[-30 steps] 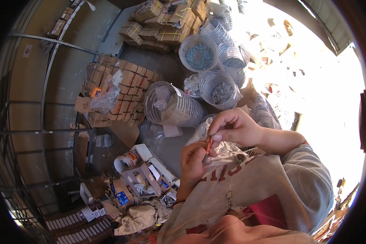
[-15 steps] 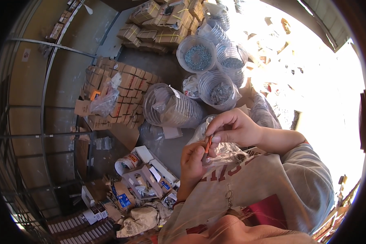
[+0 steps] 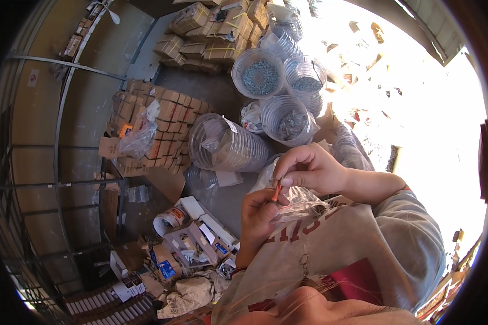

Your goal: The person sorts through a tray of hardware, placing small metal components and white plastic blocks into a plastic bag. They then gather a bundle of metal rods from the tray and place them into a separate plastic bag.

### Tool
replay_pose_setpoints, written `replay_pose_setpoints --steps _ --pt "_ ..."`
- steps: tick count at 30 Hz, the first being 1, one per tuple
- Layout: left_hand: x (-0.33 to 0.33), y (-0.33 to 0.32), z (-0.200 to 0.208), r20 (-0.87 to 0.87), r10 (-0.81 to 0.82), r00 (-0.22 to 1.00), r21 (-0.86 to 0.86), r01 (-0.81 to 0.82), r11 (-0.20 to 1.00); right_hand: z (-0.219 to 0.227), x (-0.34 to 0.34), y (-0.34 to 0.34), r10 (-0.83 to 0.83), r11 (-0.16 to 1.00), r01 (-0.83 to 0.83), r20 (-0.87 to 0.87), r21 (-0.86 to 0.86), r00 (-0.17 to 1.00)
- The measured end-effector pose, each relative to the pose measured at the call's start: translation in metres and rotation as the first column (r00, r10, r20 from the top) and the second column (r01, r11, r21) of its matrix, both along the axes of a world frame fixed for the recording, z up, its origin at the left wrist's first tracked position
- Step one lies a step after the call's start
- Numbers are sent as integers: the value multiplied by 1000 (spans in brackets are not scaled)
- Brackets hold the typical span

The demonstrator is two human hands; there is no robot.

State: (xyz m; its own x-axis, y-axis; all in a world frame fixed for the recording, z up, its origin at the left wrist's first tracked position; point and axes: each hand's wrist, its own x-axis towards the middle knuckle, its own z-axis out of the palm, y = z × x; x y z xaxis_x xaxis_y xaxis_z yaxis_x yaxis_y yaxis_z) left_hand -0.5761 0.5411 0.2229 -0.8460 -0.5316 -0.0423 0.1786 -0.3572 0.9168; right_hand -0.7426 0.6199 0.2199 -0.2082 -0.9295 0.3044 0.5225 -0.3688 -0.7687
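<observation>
Close in front of my chest, my two hands meet at a small, slim orange piece [image 3: 276, 191]. My right hand [image 3: 315, 171] pinches its upper end between thumb and fingertips. The fingers of my left hand [image 3: 257, 215] are closed round its lower end. They partly hide the piece, and its exact kind is too small to make out. A crumpled clear plastic bag [image 3: 301, 205] lies behind and below my fingers, against my grey shirt [image 3: 331, 238].
Ahead stand clear plastic tubs, one with blue bits [image 3: 260, 77] and one with greyish packets [image 3: 293, 125]. A tilted stack of clear tubs [image 3: 230, 143] is nearer. Tied cardboard boxes [image 3: 168, 122] are piled left. A carton of loose items [image 3: 192, 244] sits near left, beside metal shelving [image 3: 59, 181].
The orange piece has turned slightly between my fingers, and the dark lower end that showed before is now hidden by my left hand. Both hands stay in nearly the same place.
</observation>
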Motion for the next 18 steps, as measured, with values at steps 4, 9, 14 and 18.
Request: replay_pose_setpoints --steps 4,9,14,18 --pt "-4 4 12 88 10 996 66 -16 998 1 0 1 2 1000 -2 44 -18 999" --pt "-9 8 14 76 46 996 83 -52 995 1 -2 2 -3 1000 3 35 3 999" --pt "-11 9 9 64 44 997 52 -48 997 -1 -6 5 -3 1000 2 25 10 1000" --pt "-7 9 5 92 52 994 -7 -52 999 -4 -6 5 27 1000 -27 48 2 998"
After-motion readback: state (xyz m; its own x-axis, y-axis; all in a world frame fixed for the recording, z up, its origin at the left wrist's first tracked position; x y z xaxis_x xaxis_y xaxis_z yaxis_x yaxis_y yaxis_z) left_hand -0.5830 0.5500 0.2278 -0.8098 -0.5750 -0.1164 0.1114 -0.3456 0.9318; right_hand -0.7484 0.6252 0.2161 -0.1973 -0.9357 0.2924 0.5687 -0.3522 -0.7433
